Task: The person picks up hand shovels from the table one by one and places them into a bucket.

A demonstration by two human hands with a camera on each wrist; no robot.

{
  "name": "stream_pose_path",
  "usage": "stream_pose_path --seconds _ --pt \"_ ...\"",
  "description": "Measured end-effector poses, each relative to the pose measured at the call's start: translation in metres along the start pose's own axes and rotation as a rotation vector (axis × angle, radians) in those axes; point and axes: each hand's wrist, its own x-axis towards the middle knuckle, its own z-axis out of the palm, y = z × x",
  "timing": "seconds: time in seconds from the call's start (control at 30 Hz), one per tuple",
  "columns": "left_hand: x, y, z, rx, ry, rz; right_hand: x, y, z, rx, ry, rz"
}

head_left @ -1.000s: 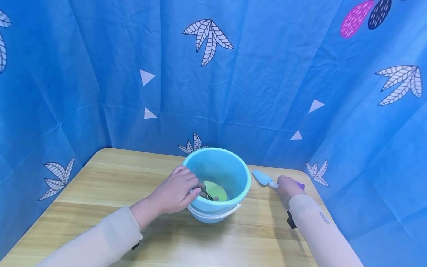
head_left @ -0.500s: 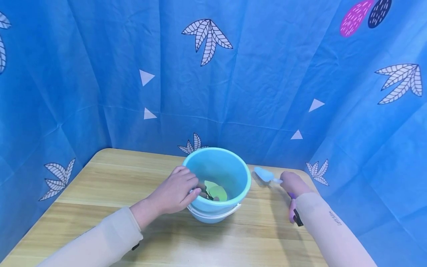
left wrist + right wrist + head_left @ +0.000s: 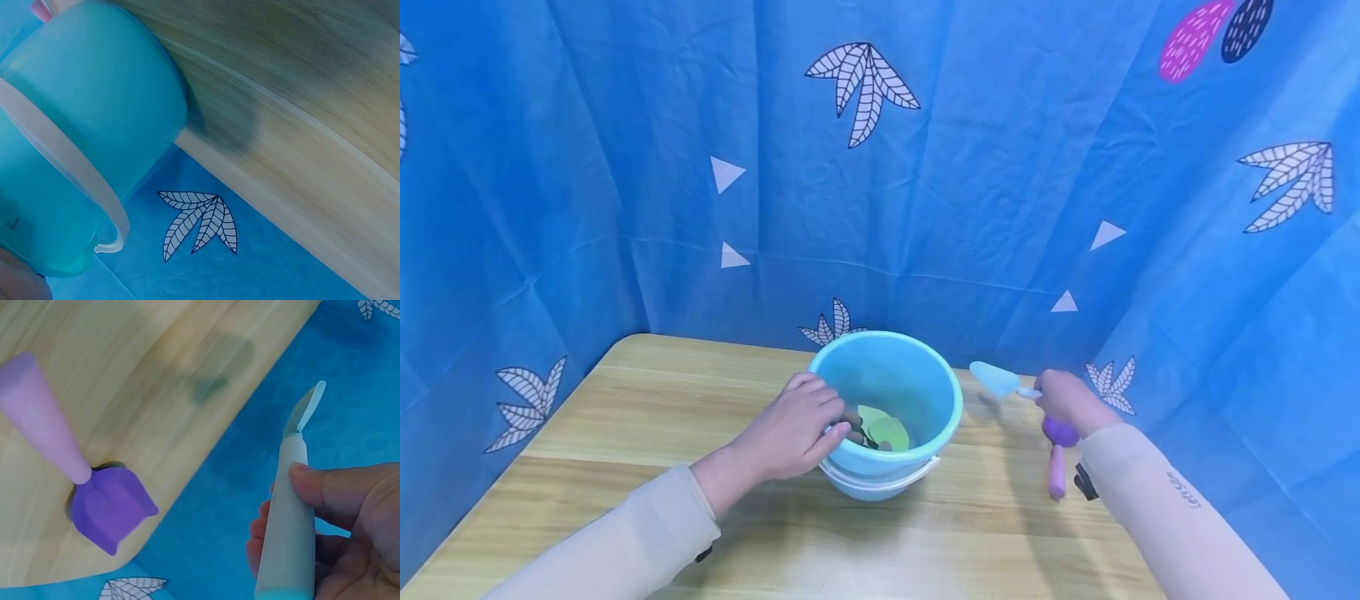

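A light blue bucket (image 3: 917, 400) with a white handle (image 3: 883, 487) stands on the table. My left hand (image 3: 790, 429) grips its near left rim, fingers inside and thumb outside. At the bottom lie light green pieces (image 3: 889, 433), partly hidden by the fingers. To the right of the bucket, my right hand (image 3: 1067, 396) holds a toy trowel (image 3: 996, 379) by its white handle, blue blade pointing left and raised off the table. In the right wrist view the thumb and curled fingers wrap that trowel handle (image 3: 287, 525).
A purple toy shovel (image 3: 1060, 432) with a pink handle (image 3: 1057, 475) lies on the wooden table (image 3: 700, 400) below my right hand. Blue patterned curtain (image 3: 1000, 167) hangs behind the table and along its sides.
My right hand has lifted the trowel off the table and moved slightly right and away, uncovering the purple shovel. The left hand keeps its hold on the bucket.
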Motion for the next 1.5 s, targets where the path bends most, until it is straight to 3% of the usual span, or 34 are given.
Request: stream_pose_path --seconds 0.3,0.77,1.5 --pt "0.001 -0.001 0.002 -0.029 0.014 0.022 -0.007 -0.004 -0.007 -0.001 -0.014 0.013" --pt "0.002 -0.002 0.003 -0.015 0.025 0.03 -0.012 -0.005 -0.027 -0.044 0.013 -0.046" --pt "0.0 -0.002 0.001 0.0 0.007 0.014 -0.03 -0.028 -0.054 -0.06 0.053 -0.082"
